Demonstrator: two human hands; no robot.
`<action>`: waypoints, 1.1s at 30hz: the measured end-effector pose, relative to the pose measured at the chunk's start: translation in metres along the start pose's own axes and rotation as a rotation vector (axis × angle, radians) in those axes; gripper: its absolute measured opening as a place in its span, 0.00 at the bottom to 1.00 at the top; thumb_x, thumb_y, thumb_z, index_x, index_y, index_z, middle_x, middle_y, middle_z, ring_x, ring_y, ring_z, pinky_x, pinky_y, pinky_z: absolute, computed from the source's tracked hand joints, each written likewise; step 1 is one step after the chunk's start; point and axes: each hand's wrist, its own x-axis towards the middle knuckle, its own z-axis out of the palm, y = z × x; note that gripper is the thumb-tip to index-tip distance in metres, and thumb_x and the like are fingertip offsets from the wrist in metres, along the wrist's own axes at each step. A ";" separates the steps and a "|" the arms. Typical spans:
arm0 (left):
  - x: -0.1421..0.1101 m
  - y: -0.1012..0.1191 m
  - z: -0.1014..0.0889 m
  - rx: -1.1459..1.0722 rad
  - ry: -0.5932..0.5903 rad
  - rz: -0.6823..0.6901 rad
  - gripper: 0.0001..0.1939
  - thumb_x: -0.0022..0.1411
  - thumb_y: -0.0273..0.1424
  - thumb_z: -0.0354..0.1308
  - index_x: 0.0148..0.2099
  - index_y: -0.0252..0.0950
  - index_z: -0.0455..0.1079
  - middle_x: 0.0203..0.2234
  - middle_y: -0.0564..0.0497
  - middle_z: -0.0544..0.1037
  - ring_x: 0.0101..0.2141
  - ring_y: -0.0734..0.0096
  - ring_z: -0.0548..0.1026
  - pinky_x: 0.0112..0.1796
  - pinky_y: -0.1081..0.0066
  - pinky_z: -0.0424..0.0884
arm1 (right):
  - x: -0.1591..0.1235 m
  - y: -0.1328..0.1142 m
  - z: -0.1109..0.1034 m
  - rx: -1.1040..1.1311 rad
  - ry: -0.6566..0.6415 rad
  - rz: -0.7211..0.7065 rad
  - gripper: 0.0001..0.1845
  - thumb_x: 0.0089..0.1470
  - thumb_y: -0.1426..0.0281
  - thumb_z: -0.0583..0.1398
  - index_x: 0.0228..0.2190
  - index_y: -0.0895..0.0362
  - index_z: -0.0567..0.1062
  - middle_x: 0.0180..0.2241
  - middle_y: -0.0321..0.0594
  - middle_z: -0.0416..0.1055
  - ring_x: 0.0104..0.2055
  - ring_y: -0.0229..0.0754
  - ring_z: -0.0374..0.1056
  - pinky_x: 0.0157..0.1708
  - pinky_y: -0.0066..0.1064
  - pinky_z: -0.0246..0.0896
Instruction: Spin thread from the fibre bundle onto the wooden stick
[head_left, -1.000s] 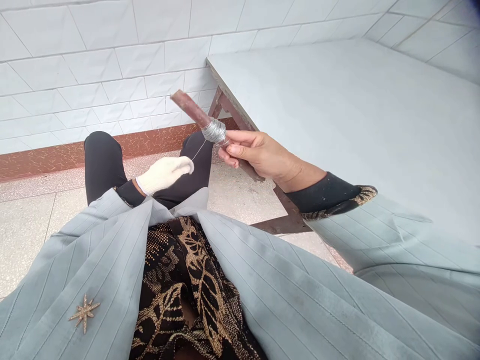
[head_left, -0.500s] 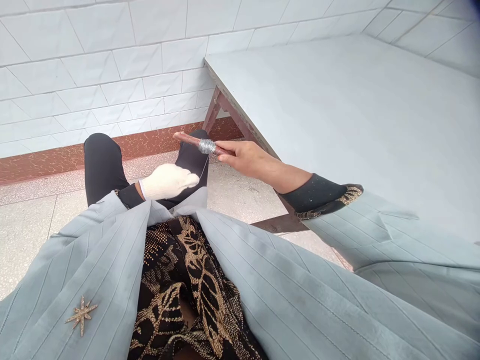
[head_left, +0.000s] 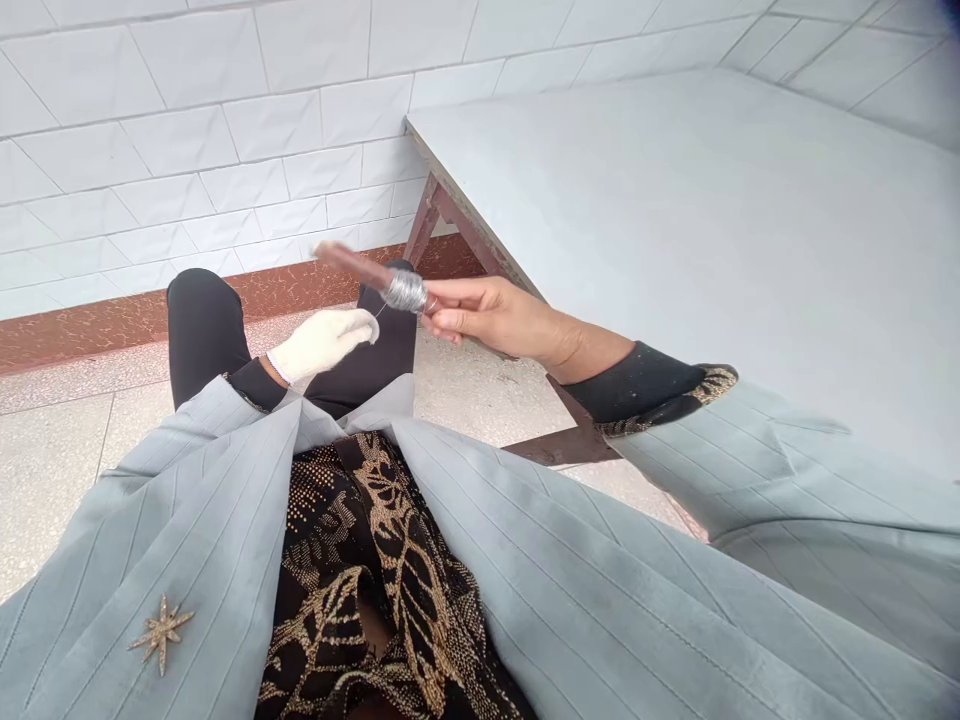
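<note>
My bare right hand [head_left: 487,315] is closed around one end of a reddish-brown stick [head_left: 352,263], whose free end points up and to the left, slightly blurred. Thin silvery wire [head_left: 405,291] is wound in a thick coil round the stick, just beyond my fingertips. A short strand runs from the coil down to my left hand [head_left: 324,345], which wears a white knitted glove. The gloved fingers are pinched together on that strand, over my lap. Where the strand goes inside the glove is hidden.
To the right stands a table with a pale top [head_left: 675,220] and brown wooden legs [head_left: 424,218]. Ahead is a white tiled wall [head_left: 225,130] with a reddish-brown skirting [head_left: 97,318]. My knees [head_left: 206,320] are below my hands, above a speckled tile floor [head_left: 487,390].
The stick has turned in my right hand, its tip swinging down, then up and left. My gloved hand has shifted right, then back left, with the strand still running to the coil.
</note>
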 end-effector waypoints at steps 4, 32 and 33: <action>-0.004 0.004 0.013 -0.055 -0.165 0.046 0.15 0.72 0.32 0.46 0.45 0.37 0.75 0.36 0.52 0.82 0.34 0.71 0.76 0.40 0.70 0.68 | 0.004 0.007 -0.004 0.065 0.334 0.027 0.13 0.61 0.57 0.64 0.40 0.53 0.77 0.24 0.34 0.61 0.25 0.36 0.53 0.26 0.30 0.53; 0.020 -0.006 -0.009 0.120 0.039 -0.005 0.15 0.70 0.26 0.47 0.47 0.35 0.76 0.44 0.48 0.81 0.43 0.66 0.76 0.48 0.65 0.68 | -0.002 0.001 0.002 -0.263 -0.395 0.220 0.21 0.58 0.61 0.63 0.52 0.49 0.82 0.42 0.36 0.81 0.41 0.42 0.72 0.42 0.32 0.64; 0.020 -0.008 -0.002 0.035 0.024 -0.031 0.14 0.70 0.28 0.47 0.45 0.35 0.75 0.42 0.48 0.81 0.41 0.67 0.76 0.47 0.66 0.68 | -0.001 0.000 0.002 -0.234 -0.336 0.190 0.20 0.58 0.61 0.64 0.51 0.50 0.82 0.39 0.36 0.80 0.39 0.41 0.71 0.40 0.32 0.63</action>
